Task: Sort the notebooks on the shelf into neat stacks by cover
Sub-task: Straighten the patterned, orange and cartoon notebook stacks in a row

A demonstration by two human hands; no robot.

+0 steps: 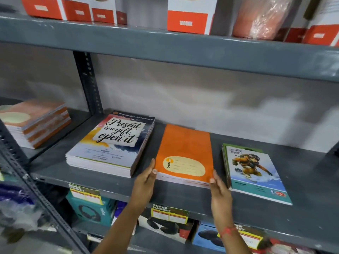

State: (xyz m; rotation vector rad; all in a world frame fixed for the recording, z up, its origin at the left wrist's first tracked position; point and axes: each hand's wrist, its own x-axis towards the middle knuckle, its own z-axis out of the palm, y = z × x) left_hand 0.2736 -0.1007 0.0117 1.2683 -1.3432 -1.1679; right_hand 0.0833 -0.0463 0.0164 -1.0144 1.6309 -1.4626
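Three notebook stacks lie on the grey metal shelf (110, 182). On the left is a thick stack topped by a "Present is a gift, open it" cover (111, 143). In the middle sits a low stack of orange notebooks (185, 153) with a cream label. On the right is a stack with a cartoon adventurer cover (255, 171). My left hand (146, 178) presses flat against the orange stack's near-left corner. My right hand (219, 187) presses against its near-right corner, fingers straight. Neither hand lifts anything.
Another orange notebook pile (34, 121) lies in the neighbouring bay to the left, beyond an upright post (89, 83). Red and white boxes (187, 21) stand on the shelf above. Boxed goods (91, 208) and yellow price tags (170, 213) sit below.
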